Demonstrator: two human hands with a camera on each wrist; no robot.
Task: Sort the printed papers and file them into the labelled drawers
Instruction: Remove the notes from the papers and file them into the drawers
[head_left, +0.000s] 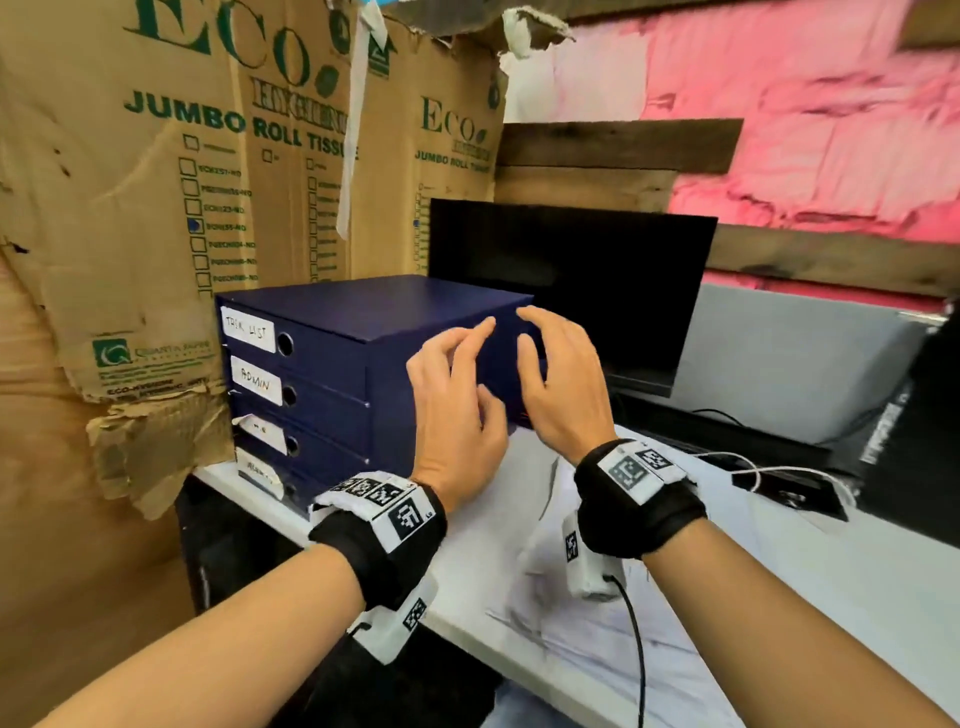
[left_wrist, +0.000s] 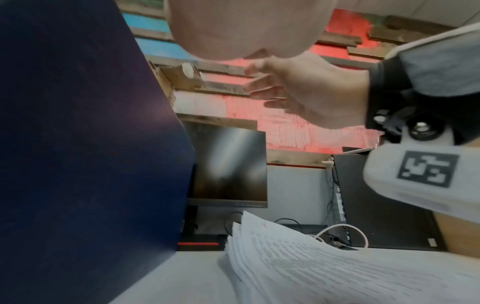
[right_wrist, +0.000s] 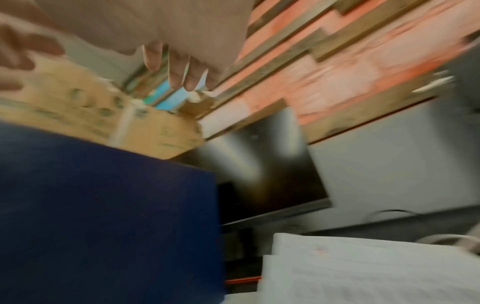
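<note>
Papers: the loose stack of white printed paper sheets lies on the white worktop just right of the drawers, below my wrists. I see the edges fanned and uneven in the left wrist view.

Drawers: the dark blue four-drawer cardboard file box stands at the worktop's left end, against the brown printed cardboard carton. All four drawers look closed, each with a white handwritten label and a round finger hole. I read TASK LIST and ADMIN on the upper two; the lower two labels are curled, so I cannot read them.

Left grip: my left hand hovers by the box's right side, fingers spread and loosely bent, holding nothing.

Right grip: my right hand is beside it near the box's top corner, fingers spread, also holding nothing. The right wrist view is blurred, so contact with the box is probably absent, but I cannot be sure.

Handling: I judge the sheets light, limp and slippery against each other; they will slide apart if lifted by one corner.

Where to hold: I would square the stack first, then pinch it along a long edge, thumb on top and fingers beneath.

Drawer pull: I would hook one finger in the round hole while bracing the light box with the other hand.
</note>
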